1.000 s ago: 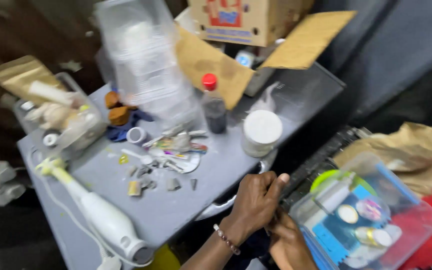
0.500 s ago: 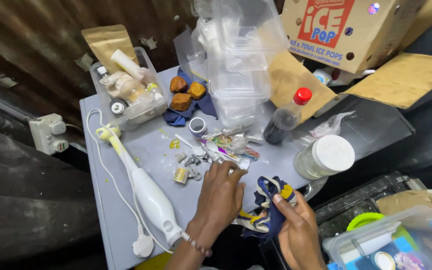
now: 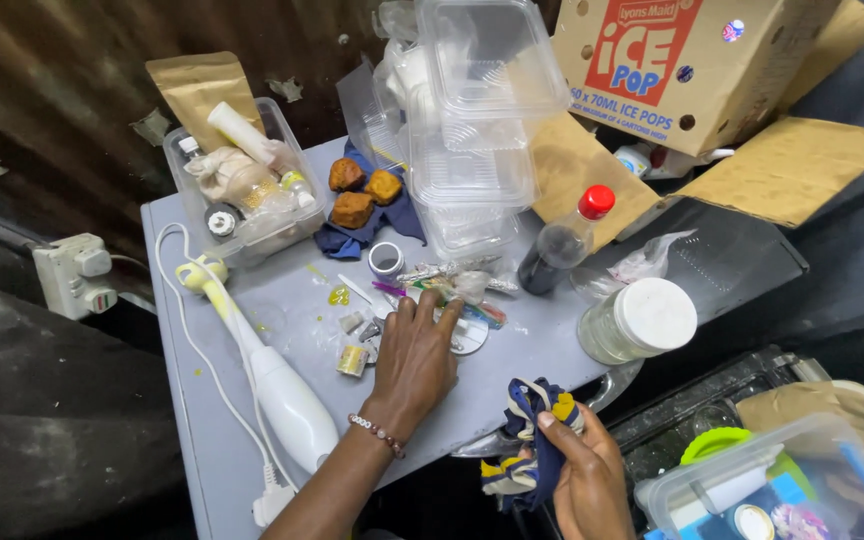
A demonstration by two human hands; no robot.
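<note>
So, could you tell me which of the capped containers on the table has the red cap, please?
The dark bottle standing right of the stacked clear tubs; its cap is red, whereas the jar nearer the table's right edge has a wide white lid.

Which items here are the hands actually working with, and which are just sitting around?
In hand:
left hand resting on the small bits scattered on the grey table
right hand gripping a blue-and-yellow cloth

Lying about:
white hand blender
dark bottle, red cap
white-lidded jar
stacked clear containers
cardboard box

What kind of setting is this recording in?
Probably a small home food-preparation corner: a cluttered grey table with a hand blender, stacked clear plastic food containers and fried snack pieces against a corrugated metal wall.
</note>
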